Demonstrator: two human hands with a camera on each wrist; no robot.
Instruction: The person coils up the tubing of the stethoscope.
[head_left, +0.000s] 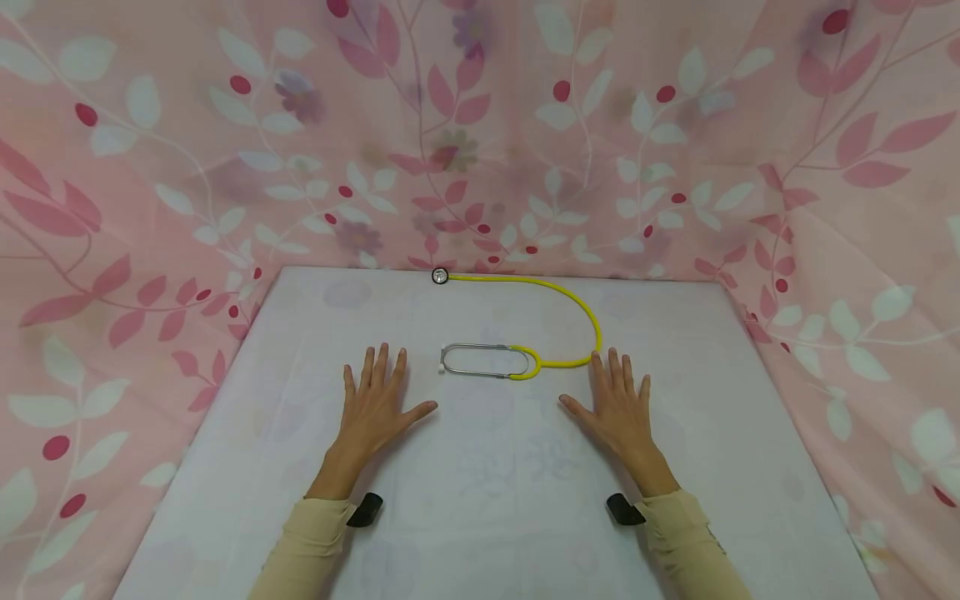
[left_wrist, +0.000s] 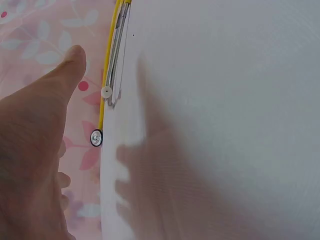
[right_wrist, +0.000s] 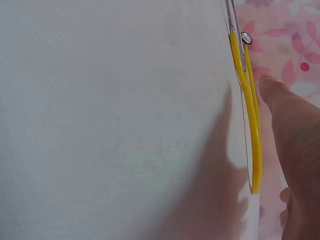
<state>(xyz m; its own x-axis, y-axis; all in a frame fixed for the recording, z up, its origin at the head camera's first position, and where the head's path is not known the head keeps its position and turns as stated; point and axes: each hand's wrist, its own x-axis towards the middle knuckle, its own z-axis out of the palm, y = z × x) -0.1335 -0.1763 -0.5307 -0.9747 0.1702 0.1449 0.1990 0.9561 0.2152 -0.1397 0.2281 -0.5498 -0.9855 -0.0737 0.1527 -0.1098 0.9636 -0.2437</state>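
Note:
A stethoscope with yellow tubing point(head_left: 597, 321) lies on the white-covered table, its tube curving round to the right. Its round chest piece point(head_left: 440, 276) is at the table's far edge, and the metal ear tubes point(head_left: 480, 375) point left. Left of the ear tips, my left hand point(head_left: 372, 415) is held palm down with fingers spread, holding nothing. My right hand point(head_left: 618, 412) is likewise spread, its fingertips near the tube's lower bend; whether they touch it I cannot tell. Both wrist views show a hand's shadow on the cloth, with the left thumb point(left_wrist: 75, 62) and right thumb point(right_wrist: 270, 90) extended.
A white cloth point(head_left: 495, 517) covers the table. Pink floral curtains point(head_left: 487, 150) hang behind it and along both sides. A dark wrist camera point(head_left: 365, 510) sits at the left cuff, and another camera point(head_left: 625, 509) at the right cuff.

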